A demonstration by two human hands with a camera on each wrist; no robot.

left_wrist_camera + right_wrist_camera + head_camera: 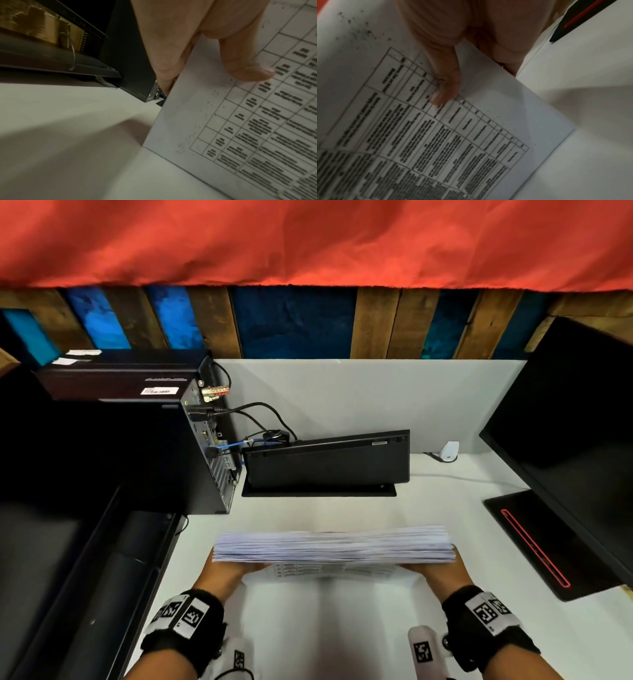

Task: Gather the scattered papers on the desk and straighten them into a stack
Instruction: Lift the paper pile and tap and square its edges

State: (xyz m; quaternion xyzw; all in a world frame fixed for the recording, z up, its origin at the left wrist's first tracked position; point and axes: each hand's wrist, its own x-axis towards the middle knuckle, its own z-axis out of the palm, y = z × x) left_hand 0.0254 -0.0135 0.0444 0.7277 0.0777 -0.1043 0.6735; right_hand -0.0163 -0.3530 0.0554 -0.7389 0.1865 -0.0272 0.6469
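Note:
A thick stack of white papers (334,546) stands on its long edge on the white desk (308,638), its top edges facing me and slightly blurred. The front sheet (240,121) carries a printed table. My left hand (229,571) grips the stack's left end, thumb (248,67) on the printed sheet and fingers (164,56) behind it. At the right end my right hand (442,575) grips the stack the same way, with its thumb (443,88) on the printed sheet (436,142) and the fingers (505,44) behind the stack. The stack's lower corner (145,145) sits at the desk surface.
A black computer tower (191,446) with cables stands at the left. A black keyboard (329,460) leans on the grey partition behind the stack. A dark monitor (575,419) and its red-lined base (534,542) are at the right.

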